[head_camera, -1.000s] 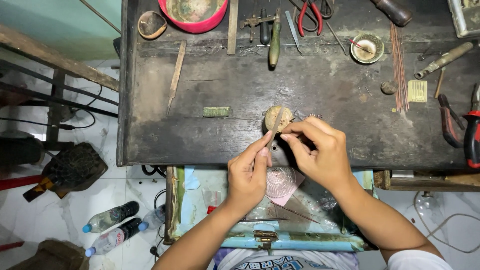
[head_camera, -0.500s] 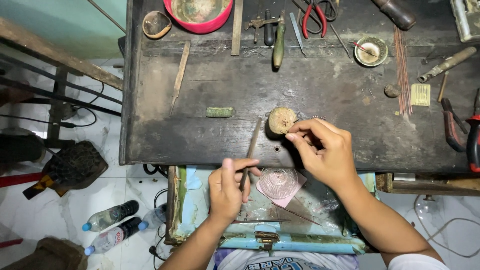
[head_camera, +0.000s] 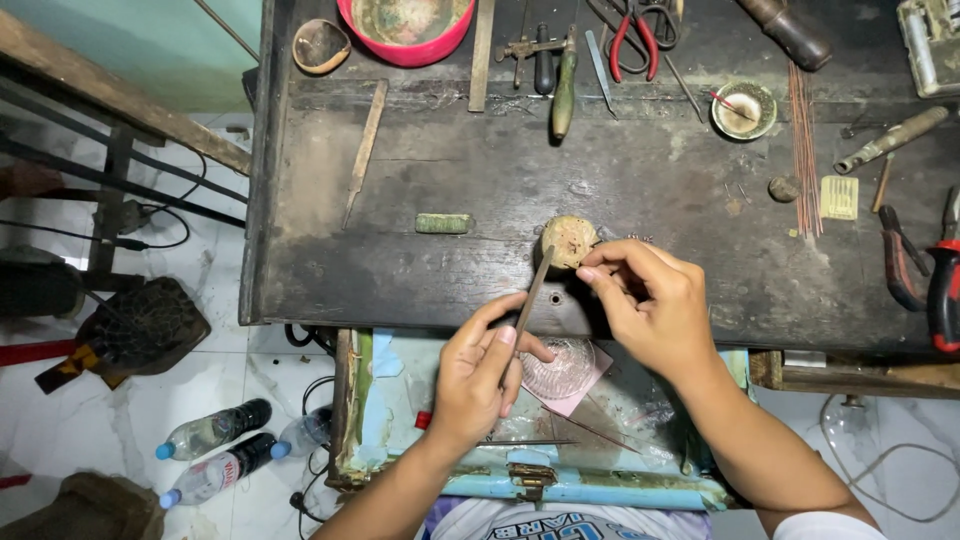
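Green block (head_camera: 443, 223) on dark workbench (head_camera: 400, 280), left of centre; left hand (head_camera: 480, 375) pinches thin file (head_camera: 531, 295), tip slanting up to round lump (head_camera: 570, 241) near bench front edge; right hand (head_camera: 650, 305), fingers curled together, fingertips touching lump; red-handled pliers (head_camera: 940, 295) far right.

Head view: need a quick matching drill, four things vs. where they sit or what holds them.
Things:
1. slim file
2. round lump
3. pink bowl
4. plastic bottles

Places:
A. on the floor, beside the bench
B. far edge of the bench
C. in the left hand
D. at the right hand fingertips

Pairs: 1-C, 2-D, 3-B, 4-A
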